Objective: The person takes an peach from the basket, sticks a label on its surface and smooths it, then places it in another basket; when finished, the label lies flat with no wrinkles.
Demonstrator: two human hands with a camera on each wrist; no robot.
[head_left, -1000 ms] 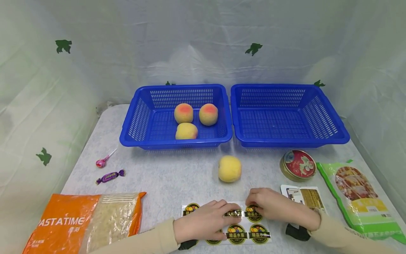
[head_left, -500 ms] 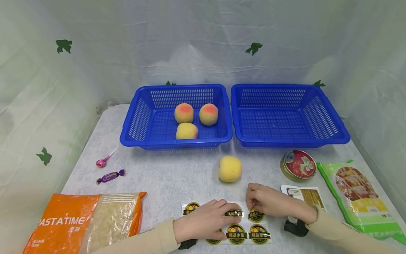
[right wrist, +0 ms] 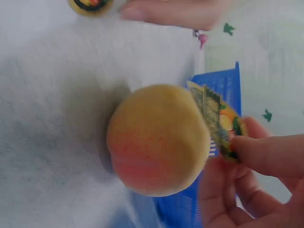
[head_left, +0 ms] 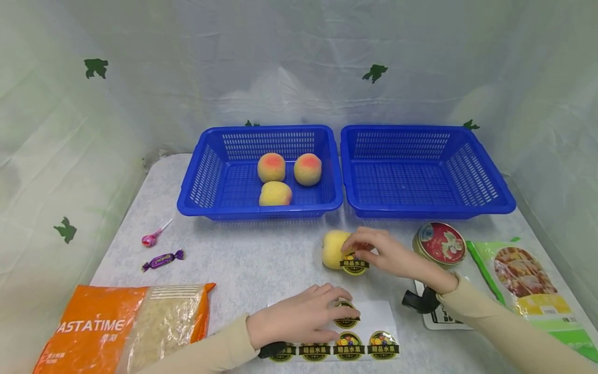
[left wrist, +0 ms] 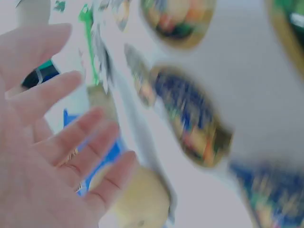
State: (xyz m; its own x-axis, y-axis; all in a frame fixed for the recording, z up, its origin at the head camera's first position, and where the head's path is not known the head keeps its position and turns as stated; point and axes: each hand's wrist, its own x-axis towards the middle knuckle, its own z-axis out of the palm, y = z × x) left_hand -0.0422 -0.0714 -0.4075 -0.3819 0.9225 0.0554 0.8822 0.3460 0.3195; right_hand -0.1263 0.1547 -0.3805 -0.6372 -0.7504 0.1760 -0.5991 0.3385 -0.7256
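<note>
My right hand [head_left: 385, 254] pinches a round black-and-gold fruit sticker [head_left: 355, 266] between thumb and fingertips. In the right wrist view the sticker [right wrist: 223, 118] stands right beside the peach [right wrist: 156, 142] and overlaps its edge. That yellow peach [head_left: 331, 249] sits on the table, with the right fingertips at its right side. Over the sticker sheet [head_left: 374, 314] is my left hand [head_left: 299, 317], its fingers spread and relaxed. The left wrist view shows the left palm [left wrist: 42, 156] holding nothing. Several stickers [head_left: 348, 345] show on the sheet; the left hand hides part of it.
At the back, a blue basket [head_left: 210, 212] contains three peaches, and another blue basket [head_left: 420, 210] stands on its right. A round tin [head_left: 441, 243], a green food bag [head_left: 528, 280] and a flat pack [head_left: 446, 319] lie right. Left are a lollipop [head_left: 149, 240], a purple candy [head_left: 163, 259] and an orange pasta bag [head_left: 103, 327].
My right hand has peeled a sticker off the sheet's upper right and carried it up to the peach. The left hand has shifted slightly and its fingers have loosened over the sheet.
</note>
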